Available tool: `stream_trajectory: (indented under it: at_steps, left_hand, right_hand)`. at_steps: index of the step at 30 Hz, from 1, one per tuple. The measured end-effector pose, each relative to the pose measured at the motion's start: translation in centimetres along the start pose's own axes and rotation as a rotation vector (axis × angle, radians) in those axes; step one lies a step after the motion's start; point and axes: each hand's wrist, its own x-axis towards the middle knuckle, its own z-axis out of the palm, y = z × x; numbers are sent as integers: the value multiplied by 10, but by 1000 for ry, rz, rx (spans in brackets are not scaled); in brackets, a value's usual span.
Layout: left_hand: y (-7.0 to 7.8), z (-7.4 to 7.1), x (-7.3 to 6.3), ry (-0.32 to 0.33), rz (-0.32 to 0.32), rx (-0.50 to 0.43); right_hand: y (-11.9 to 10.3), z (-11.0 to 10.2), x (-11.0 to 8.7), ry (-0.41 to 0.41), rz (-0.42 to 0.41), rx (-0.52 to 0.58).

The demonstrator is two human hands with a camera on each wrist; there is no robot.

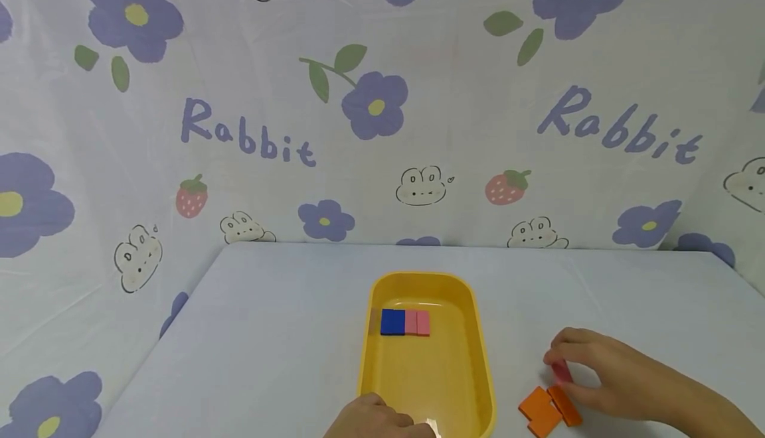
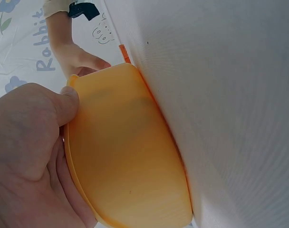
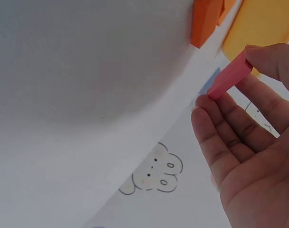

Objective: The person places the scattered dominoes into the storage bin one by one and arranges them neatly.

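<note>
Near the front of the table, my left hand [image 1: 378,419] grips the near end of a yellow plastic tray [image 1: 433,378]. In the left wrist view the thumb lies over the rim and the fingers lie along the outer wall. Between thumb and fingertips, my right hand [image 1: 624,377] pinches a small pink block [image 3: 231,76] to the right of the tray. Just below that hand lie orange blocks [image 1: 540,410], one of them [image 1: 565,405] standing on edge. Inside the tray, a blue piece [image 1: 392,322] and two pink pieces [image 1: 417,323] form a row against the left wall.
White cloth covers the table [image 1: 269,345]. Behind and to the left hangs a white curtain [image 1: 454,53] printed with purple flowers, strawberries and rabbits. The tray's raised rim stands between the row of pieces and the orange blocks.
</note>
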Motion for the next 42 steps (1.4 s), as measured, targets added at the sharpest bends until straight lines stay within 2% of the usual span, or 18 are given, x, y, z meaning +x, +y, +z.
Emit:
stream_trajectory:
  at_steps: [3,9,16,26,30,35,42]
  left_hand:
    - [0,0,-1,2,-1,3]
    - [0,0,-1,-31,-13,-13]
    - [0,1,-2,-37,-18,-18]
    - [1,-1,-1,-17,-14,-24]
    - [1,-1,-1,-4,-16,-30]
    - [0,-2,0,-33,-23,-38]
    - [0,-3,1,-56,-31,-49]
  right_hand:
    - [-5,-2,3,38,-36,-18]
    - [-13,-7,8,145,-180,-60]
    - [-27,-20,20,152,-186,-73]
    - [-45,-27,39,224,-285,-99]
    - [-52,-28,47,238,-305,-96]
    - [-59,-27,54,236,-320,-68]
    - [-67,-27,65,183,-243,-41]
